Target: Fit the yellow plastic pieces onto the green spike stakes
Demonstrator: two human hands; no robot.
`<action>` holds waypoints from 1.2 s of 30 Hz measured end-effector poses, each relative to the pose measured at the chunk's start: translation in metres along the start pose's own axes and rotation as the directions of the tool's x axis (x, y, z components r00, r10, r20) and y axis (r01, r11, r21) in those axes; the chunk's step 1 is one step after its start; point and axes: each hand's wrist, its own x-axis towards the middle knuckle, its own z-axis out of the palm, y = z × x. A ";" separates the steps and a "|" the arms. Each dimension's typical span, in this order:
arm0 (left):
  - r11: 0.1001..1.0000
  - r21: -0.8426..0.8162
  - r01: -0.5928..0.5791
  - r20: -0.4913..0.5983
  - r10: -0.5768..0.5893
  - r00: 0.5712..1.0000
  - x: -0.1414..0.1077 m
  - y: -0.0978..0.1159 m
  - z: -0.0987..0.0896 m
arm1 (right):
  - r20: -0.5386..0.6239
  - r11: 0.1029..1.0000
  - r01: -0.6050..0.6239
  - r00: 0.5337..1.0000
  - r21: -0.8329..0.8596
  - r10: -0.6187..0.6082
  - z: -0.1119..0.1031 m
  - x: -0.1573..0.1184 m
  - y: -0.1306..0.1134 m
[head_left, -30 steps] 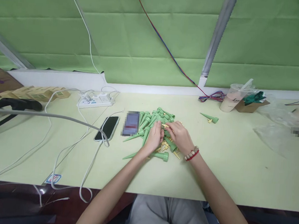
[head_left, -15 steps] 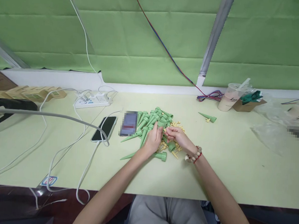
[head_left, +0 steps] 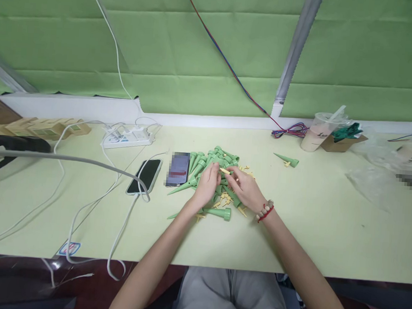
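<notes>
My left hand (head_left: 208,185) is closed over the pile of green plastic spikes (head_left: 198,163); what sits inside its curled fingers is hidden. My right hand (head_left: 246,189) pinches a slim yellow plastic piece (head_left: 225,171) between thumb and fingers, its far end meeting the left fingertips. Below the hands lie several small yellow T-shaped pieces (head_left: 227,199), partly covered by the right hand. One green spike (head_left: 219,213) lies apart in front of the pile, crossed by my left wrist, with a yellow T-shaped piece (head_left: 200,216) beside it.
Left of the pile are a blurred phone-like device (head_left: 177,170), a dark-screened phone (head_left: 144,177), loose white cables and a power strip (head_left: 128,138). To the right are a lone green spike (head_left: 288,160), a drink cup (head_left: 316,134), a small carton (head_left: 344,143) and plastic bags (head_left: 369,185).
The yellow piece between my hands has come into clear view. My right hand has turned and its fingers have spread a little. My left hand has shifted slightly left and down.
</notes>
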 end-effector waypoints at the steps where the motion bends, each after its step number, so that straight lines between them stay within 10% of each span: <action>1: 1.000 0.024 -0.012 0.012 0.012 1.000 0.000 -0.001 0.000 | 0.013 0.999 0.024 1.000 -0.034 -0.023 0.000 0.000 0.001; 7: 0.981 0.164 -0.102 0.106 0.085 0.991 -0.002 -0.006 0.002 | 0.076 0.964 -0.034 0.997 0.264 0.014 0.008 -0.002 -0.004; 13: 0.979 0.184 -0.084 0.078 0.071 0.994 -0.005 -0.008 0.004 | 0.355 0.561 -0.401 0.914 0.725 0.195 0.016 0.001 -0.009; 19: 0.966 0.246 -0.080 0.069 0.065 0.995 -0.005 -0.004 0.009 | 0.014 0.973 -0.126 0.992 0.194 0.126 0.005 -0.001 -0.004; 26: 0.947 0.305 -0.102 0.041 0.094 0.995 -0.008 -0.014 0.012 | -0.043 0.962 0.104 0.992 -0.253 -0.119 0.006 -0.005 0.001; 31: 0.950 0.283 -0.135 0.038 0.130 0.991 -0.012 -0.017 0.019 | -0.119 0.998 0.003 0.993 -0.055 -0.009 0.017 -0.007 -0.005; 36: 0.986 0.158 -0.043 0.173 0.016 0.985 -0.016 -0.023 0.016 | 0.107 0.847 -0.291 0.956 0.445 0.273 0.015 -0.006 -0.016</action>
